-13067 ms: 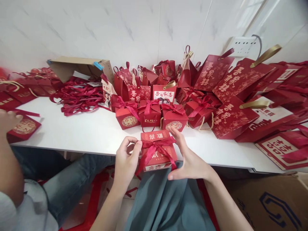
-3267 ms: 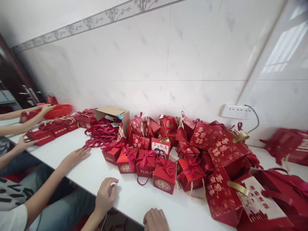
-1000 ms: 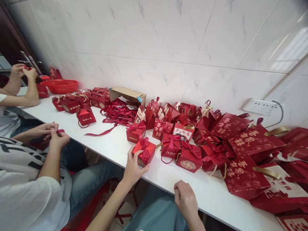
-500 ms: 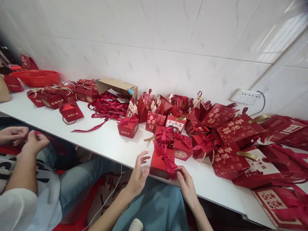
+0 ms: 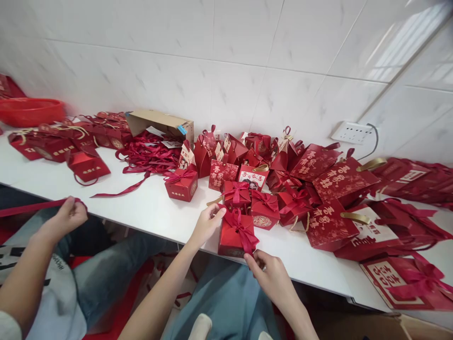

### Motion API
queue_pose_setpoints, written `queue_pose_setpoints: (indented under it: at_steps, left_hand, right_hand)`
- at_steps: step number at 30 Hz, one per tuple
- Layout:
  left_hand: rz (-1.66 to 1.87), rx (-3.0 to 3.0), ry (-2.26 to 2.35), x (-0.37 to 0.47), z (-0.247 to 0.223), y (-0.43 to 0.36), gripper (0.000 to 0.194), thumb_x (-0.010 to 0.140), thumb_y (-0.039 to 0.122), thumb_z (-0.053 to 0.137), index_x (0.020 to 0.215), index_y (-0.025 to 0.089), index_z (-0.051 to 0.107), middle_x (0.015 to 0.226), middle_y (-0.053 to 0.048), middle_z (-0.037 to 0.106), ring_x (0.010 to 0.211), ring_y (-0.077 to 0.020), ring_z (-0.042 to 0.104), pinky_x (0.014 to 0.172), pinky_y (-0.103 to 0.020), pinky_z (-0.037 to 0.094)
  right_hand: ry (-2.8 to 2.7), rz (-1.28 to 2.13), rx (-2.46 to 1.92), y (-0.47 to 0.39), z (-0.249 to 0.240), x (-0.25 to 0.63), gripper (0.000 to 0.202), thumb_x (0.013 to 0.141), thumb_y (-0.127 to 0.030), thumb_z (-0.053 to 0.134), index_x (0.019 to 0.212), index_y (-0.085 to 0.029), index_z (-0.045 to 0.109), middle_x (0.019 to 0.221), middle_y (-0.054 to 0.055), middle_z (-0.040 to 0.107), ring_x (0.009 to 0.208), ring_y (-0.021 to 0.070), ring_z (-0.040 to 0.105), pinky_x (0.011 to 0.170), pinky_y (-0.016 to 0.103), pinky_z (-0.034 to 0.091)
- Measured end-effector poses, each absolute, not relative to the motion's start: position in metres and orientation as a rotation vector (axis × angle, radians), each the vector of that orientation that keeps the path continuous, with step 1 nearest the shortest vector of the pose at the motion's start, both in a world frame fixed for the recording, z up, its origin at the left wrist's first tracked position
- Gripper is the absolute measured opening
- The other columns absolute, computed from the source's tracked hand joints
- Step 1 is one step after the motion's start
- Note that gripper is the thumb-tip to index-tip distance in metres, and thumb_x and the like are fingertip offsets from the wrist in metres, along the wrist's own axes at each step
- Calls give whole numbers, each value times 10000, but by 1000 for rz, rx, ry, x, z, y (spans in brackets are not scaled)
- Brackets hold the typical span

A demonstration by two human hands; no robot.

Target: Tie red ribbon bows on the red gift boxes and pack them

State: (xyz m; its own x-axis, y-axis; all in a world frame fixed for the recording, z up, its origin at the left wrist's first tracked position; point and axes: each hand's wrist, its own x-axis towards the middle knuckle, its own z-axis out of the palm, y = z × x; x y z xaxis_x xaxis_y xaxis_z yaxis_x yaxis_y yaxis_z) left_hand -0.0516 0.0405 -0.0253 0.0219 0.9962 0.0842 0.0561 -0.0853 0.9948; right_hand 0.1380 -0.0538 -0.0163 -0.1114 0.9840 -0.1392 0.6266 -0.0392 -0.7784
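From the left hand (image 5: 206,224), the red box (image 5: 228,237) sits at four o'clock; from the right hand (image 5: 271,273), ten; both pinch its ribbon (image 5: 244,230).

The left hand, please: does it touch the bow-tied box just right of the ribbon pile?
Apart: the head view shows white tabletop between left hand and box.

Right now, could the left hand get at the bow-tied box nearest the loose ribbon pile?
Probably yes: tabletop lies between the left hand and that bow-tied box, though it is occupied at the front box.
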Motion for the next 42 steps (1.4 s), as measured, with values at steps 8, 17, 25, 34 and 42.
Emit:
queue_pose_setpoints:
  at_steps: [8,17,25,34,42]
  left_hand:
    - [1297,1287,1120,-57,-26,33,281,780,412,562,883,159,632,961,-68,666,938,-191,603,838,-283,460]
    - [1315,1206,1162,-58,-23,24,267,730,414,615,647,168,549,606,20,557,607,-120,522,587,-226,428]
    - [1222,1168,1109,-67,-22,10,272,733,389,614,609,173,506,503,56,460,476,-89,443,489,-216,379]
    - [1205,1119,1057,-68,-31,5,280,740,392,579,590,173,494,577,30,506,503,-98,501,516,-242,433]
    - [1397,1040,1174,-108,-27,20,206,646,343,587,590,169,492,576,27,483,505,-105,492,532,-262,443]
  right_hand:
    - [-1649,1146,-1432,-48,-22,147,450,853,-542,438,567,-195,464,539,-9,482,539,133,465,537,242,389]
    - [-1498,1084,-1475,-44,-19,161,465,801,-596,489,569,-193,507,542,5,510,551,149,482,550,256,402]
    - [-1522,1135,-1450,-40,-12,164,463,793,-597,493,572,-191,522,574,12,539,591,158,513,586,266,420]
    - [-1294,1165,-1385,-29,-10,168,413,751,-542,580,551,-183,545,528,-7,510,537,132,471,571,260,409]
    - [-976,997,-1392,-28,-21,211,376,662,-504,660,519,-185,519,499,-20,481,506,118,478,527,256,429]
